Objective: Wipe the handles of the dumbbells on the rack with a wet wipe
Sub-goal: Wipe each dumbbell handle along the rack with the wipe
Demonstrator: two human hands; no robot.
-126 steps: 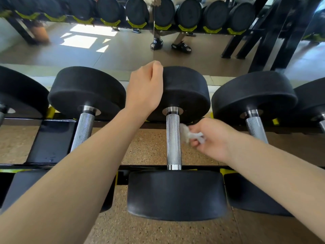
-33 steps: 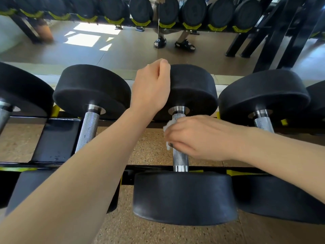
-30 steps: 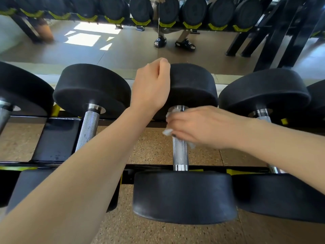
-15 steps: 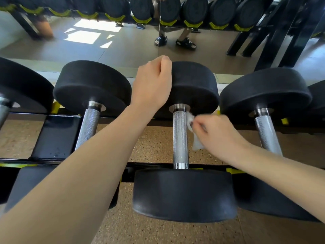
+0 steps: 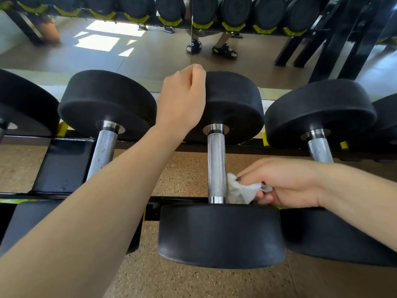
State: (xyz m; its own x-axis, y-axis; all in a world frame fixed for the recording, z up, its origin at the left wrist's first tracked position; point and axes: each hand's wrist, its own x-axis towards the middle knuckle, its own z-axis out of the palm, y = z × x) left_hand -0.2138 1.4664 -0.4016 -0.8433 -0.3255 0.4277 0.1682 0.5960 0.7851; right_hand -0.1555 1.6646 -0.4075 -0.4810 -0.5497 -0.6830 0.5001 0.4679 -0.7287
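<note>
Head view: right hand (image 5: 287, 186) pinches crumpled white wet wipe (image 5: 240, 191), now down at near end of middle dumbbell's knurled steel handle (image 5: 216, 166), up by far head half a second ago. Left hand (image 5: 182, 102), fingers curled, steadies black rubber far head (image 5: 234, 104). Right-side pass looks nearly complete.

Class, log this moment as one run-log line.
right hand: pinches crumpled white wet wipe | wipe: against knurled steel handle, near end | left hand: grips far black head

wall mirror (image 5: 150, 52), speckled cork floor (image 5: 182, 282)
</note>
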